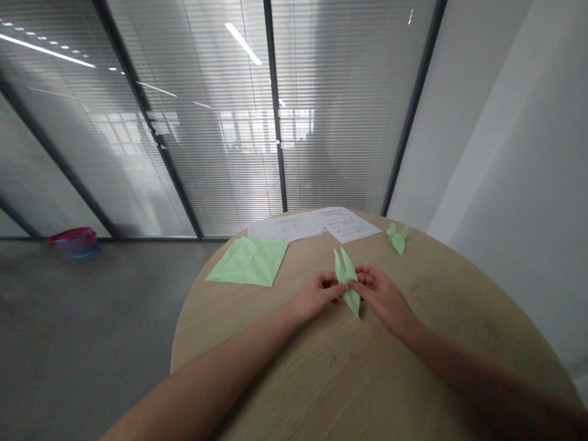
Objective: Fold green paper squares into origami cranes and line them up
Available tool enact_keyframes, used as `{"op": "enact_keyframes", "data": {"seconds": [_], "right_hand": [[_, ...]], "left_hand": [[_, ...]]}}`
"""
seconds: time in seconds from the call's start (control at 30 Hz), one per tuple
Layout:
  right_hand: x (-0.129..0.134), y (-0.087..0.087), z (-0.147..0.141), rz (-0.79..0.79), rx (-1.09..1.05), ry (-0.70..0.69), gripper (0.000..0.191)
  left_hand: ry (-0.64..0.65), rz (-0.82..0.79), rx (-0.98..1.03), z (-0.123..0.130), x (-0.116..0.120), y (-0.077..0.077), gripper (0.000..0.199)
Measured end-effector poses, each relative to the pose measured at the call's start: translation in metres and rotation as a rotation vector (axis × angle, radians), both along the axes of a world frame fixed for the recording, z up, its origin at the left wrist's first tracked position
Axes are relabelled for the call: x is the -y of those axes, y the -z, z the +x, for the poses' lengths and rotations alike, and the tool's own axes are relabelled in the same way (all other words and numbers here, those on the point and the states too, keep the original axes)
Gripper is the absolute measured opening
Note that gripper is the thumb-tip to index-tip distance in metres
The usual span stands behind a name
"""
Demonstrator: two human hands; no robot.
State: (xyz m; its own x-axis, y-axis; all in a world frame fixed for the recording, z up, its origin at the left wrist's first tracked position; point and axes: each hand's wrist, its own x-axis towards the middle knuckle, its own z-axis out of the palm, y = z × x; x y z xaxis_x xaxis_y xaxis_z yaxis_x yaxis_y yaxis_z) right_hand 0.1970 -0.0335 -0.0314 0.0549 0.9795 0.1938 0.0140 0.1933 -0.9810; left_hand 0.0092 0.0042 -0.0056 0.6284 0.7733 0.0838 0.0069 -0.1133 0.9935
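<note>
At a round wooden table (321,380), the left hand (316,293) and right hand (382,298) pinch a folded green paper (351,300) between them, its two thin points facing away; an uneven pull could tear it or skew its creases. The grip hides its middle, whether its near tip touches wood is unclear, and the white sheets' (350,225) print is unreadable

Shows a bare left hand (316,293) and a bare right hand (382,295). Includes a left forearm (220,373), bare as far as visible, slim next to the hand, broadening evenly, smooth in outline. Has a right forearm (452,361) too, likewise bare and tapered, blurring into darkness near the lower right corner, too indistinct there to tell skin from cloth.
</note>
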Motion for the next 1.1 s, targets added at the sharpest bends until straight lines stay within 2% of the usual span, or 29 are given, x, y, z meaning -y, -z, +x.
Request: {"op": "enact_keyframes", "data": {"seconds": [0.13,0.27,0.37,0.53,0.73,0.9,1.1], "right_hand": [[0.001,-0.001,-0.002,-0.015,-0.033,-0.084,0.040],[0.004,-0.003,-0.003,-0.047,-0.043,-0.179,0.036],[0.008,-0.005,-0.004,-0.101,-0.112,-0.237,0.037],[0.013,-0.005,-0.004,-0.166,-0.203,-0.358,0.041],[0.017,-0.004,-0.007,-0.111,-0.135,-0.428,0.035],[0.018,-0.004,-0.006,-0.099,-0.099,-0.406,0.035],[0.018,-0.003,-0.006,-0.151,-0.045,-0.298,0.044]], "left_hand": [[-0.095,-0.015,0.018,-0.001,-0.006,0.002,0.044],[-0.127,0.002,0.004,-0.003,-0.005,-0.001,0.042],[-0.153,0.057,-0.017,-0.004,-0.001,-0.010,0.035],[-0.169,0.065,0.066,-0.008,0.005,-0.029,0.031],[-0.114,0.045,0.096,-0.011,0.008,-0.040,0.044],[-0.083,0.046,0.109,-0.009,0.009,-0.037,0.048],[-0.065,0.033,0.093,-0.002,0.009,-0.029,0.032]]}}
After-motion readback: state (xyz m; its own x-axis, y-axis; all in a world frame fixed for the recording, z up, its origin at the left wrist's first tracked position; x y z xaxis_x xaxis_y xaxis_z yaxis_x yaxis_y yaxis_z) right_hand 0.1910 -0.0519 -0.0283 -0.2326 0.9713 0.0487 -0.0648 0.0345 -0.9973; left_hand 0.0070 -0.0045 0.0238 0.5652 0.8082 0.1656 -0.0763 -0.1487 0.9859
